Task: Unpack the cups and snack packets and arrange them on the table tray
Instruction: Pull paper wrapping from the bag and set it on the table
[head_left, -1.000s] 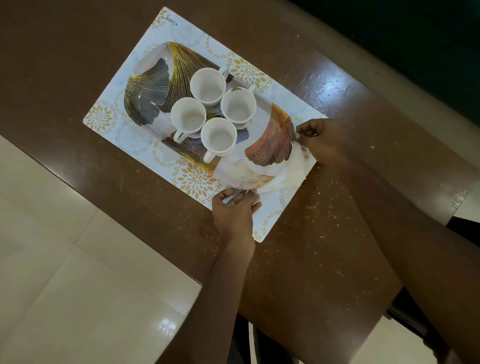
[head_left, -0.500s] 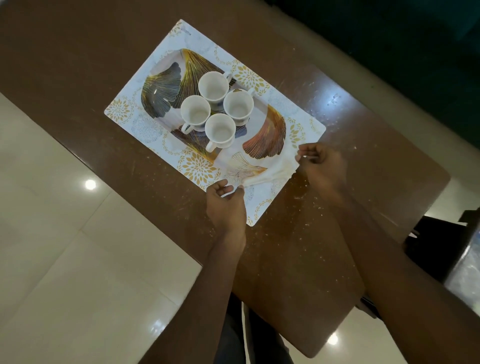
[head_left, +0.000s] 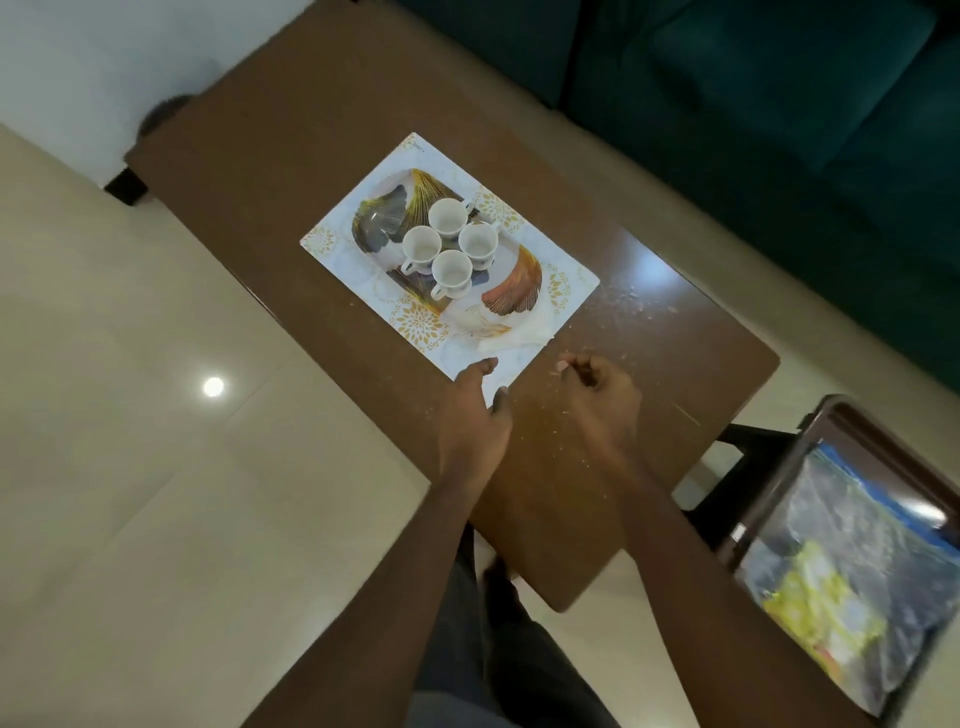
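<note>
Several white cups (head_left: 451, 243) stand close together on a tray (head_left: 511, 288) printed with gold and dark leaf shapes. The tray lies on a white placemat (head_left: 332, 244) with gold flowers, on a brown wooden table (head_left: 291, 130). A white crumpled paper (head_left: 511, 340) sits at the tray's near end. My left hand (head_left: 475, 410) hovers over the placemat's near corner, fingers apart, holding nothing. My right hand (head_left: 602, 392) is beside it above bare table, fingers loosely curled, empty. No snack packets show on the tray.
A dark teal sofa (head_left: 753, 104) runs along the far side of the table. A dark chair at the lower right holds a clear plastic bag (head_left: 852, 587) with yellow and blue contents. Light tiled floor (head_left: 130, 415) lies to the left. White crumbs dot the table.
Both hands have let go of the tray's near end and pulled back toward me. The camera has risen, so the whole table, the sofa and the chair with the bag have come into view.
</note>
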